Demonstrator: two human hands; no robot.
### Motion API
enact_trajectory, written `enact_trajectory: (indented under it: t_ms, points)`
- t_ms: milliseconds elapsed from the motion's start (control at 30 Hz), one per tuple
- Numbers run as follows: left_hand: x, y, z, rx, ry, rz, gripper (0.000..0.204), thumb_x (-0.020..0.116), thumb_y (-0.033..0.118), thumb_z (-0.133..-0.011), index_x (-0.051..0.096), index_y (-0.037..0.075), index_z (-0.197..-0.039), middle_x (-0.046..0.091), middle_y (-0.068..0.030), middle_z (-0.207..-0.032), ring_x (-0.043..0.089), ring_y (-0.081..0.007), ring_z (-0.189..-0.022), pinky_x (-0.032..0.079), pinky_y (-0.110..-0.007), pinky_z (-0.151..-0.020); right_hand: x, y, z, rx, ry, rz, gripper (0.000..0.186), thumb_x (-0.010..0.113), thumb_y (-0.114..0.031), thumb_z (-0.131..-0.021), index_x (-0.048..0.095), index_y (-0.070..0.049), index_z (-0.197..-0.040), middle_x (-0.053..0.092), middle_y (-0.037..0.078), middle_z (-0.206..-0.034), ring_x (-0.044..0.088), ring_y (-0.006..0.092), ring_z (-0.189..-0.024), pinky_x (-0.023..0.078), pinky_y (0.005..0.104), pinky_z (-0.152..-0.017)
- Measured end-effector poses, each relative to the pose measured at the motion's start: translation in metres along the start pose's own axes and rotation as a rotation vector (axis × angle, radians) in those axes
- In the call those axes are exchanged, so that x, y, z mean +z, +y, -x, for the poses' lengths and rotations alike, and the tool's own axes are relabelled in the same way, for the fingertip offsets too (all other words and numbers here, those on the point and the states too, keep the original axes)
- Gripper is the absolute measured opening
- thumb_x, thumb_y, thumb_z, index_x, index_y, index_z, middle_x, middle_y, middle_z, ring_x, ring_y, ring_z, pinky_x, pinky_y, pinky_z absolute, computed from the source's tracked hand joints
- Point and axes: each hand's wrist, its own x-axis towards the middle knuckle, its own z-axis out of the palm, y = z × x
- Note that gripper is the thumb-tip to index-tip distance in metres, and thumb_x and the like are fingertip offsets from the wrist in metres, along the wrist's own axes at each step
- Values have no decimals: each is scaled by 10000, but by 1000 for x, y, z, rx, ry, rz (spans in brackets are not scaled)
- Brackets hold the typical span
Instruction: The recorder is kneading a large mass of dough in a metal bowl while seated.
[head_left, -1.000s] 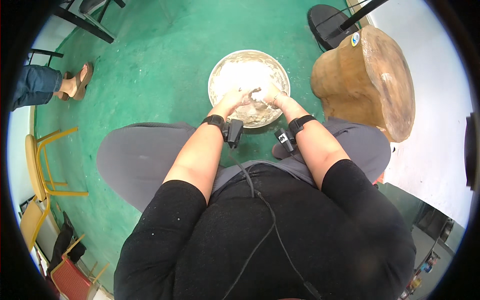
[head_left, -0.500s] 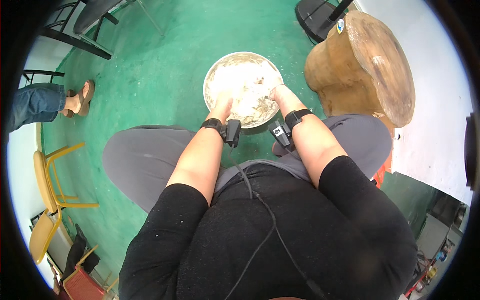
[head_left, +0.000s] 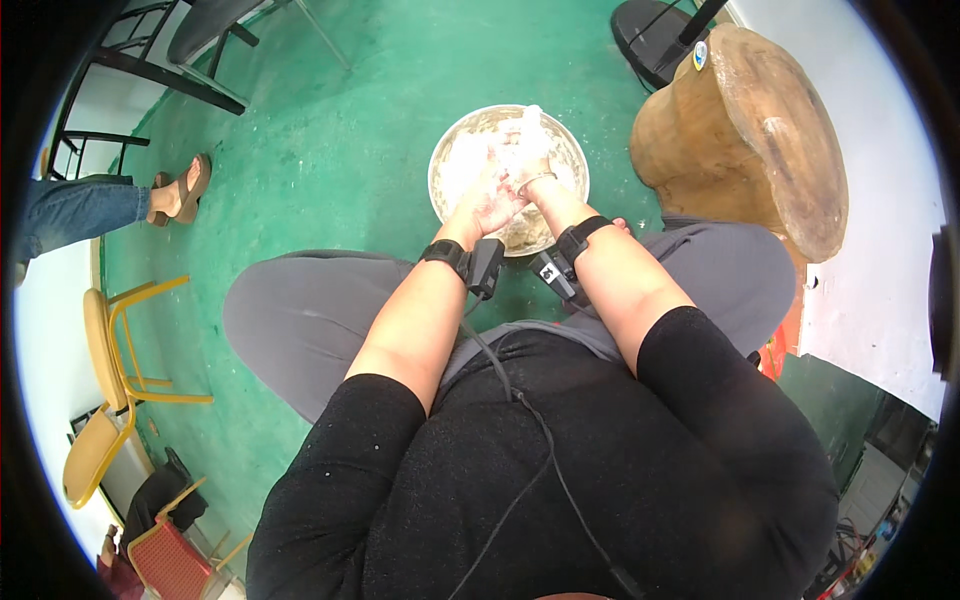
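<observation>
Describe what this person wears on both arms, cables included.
Black sleeves end near the elbows. Each forearm carries a black strap with a boxy black device. The right device shows a pale marking. A thin bracelet circles the right wrist. A dark cable leads from the left device to the black top.

a thick brown wooden stump (head_left: 700, 145) bearing a small sticker (head_left: 700, 55) stands on a green floor (head_left: 300, 185) beside a white wall (head_left: 885, 180), near a round black base (head_left: 640, 45) with a pole. at left, a dark chair (head_left: 205, 32), another person's denim-clad leg (head_left: 95, 205) and brown sandal (head_left: 203, 188), a yellow-framed chair (head_left: 105, 345) and a red-panelled chair (head_left: 170, 562).
</observation>
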Motion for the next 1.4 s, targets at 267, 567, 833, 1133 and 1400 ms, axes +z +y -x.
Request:
enact_trajectory:
  t_ms: [267, 567, 833, 1133, 1400]
  points:
    - [-5, 0, 5, -46, -18, -99, 317, 563, 182, -816, 472, 40, -1085, 536, -91, -985, 509, -230, -941, 431, -376, -861, -2, 3, 0, -71, 206, -1, 311, 554, -258, -708, 619, -89, -961, 584, 155, -997, 567, 277, -903, 449, 352, -775]
    - [13, -4, 14, -67, 272, -176, 251, 557, 59, -796, 493, 30, -1037, 541, -81, -953, 524, -192, -880, 475, -313, -797, -16, 15, 1, 0, 124, -21, 303, 552, -242, -707, 621, -83, -956, 587, 155, -990, 567, 276, -905, 448, 347, -778]
    - [-14, -9, -15, 74, 246, -619, 250, 616, 70, -740, 541, 53, -978, 560, -67, -924, 551, -186, -811, 478, -292, -684, -22, 20, 10, 95, -117, -31, 296, 551, -228, -706, 622, -78, -951, 589, 155, -983, 566, 275, -907, 447, 344, -781]
    - [-58, 2, -30, 650, 753, -1682, 327, 708, 205, -641, 574, 22, -877, 603, -138, -874, 585, -262, -767, 456, -337, -672, -44, 43, -2, 219, -278, 219, 289, 549, -211, -705, 624, -72, -946, 592, 155, -976, 565, 274, -909, 445, 339, -785]
    - [-30, -8, -2, 288, 512, -2299, 868, 747, 296, -593, 272, 103, -1294, 332, -97, -1309, 273, -282, -1225, 230, -434, -990, -33, 34, 38, 226, -983, 776, 282, 548, -197, -704, 625, -67, -942, 594, 155, -969, 565, 273, -911, 444, 335, -788]
